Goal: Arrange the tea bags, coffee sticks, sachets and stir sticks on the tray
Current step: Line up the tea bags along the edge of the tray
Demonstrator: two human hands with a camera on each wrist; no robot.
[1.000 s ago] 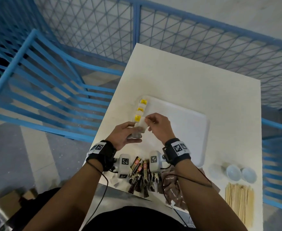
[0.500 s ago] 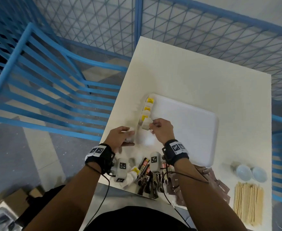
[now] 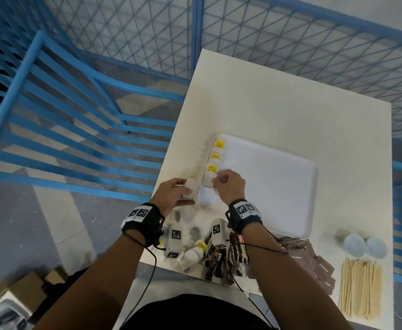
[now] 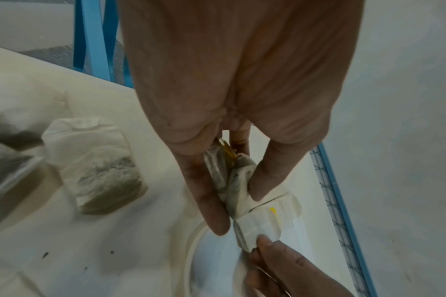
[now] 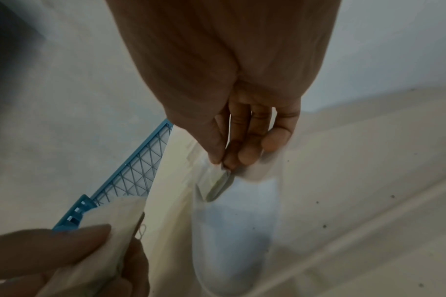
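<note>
**Both hands hold tea bags at the tray's left edge**

We look down on a cream rectangular table. At left, our left hand sits just outside the white plastic tray, thumb and fingers curled round a small bunch of white paper tea bags; the bunch lies between the thumb and fingertips, its yellow tag tucked up toward the palm. Just right of it, our right hand pinches one white tea bag by its near end, between thumb and forefinger, with the bag resting on the tray's left rim. Beyond it, three yellow-tagged tea bags line that rim. Near the table's front edge lie loose tea bags, dark coffee sticks, brown sachets, and, farthest right, pale wooden stir sticks.
</note>
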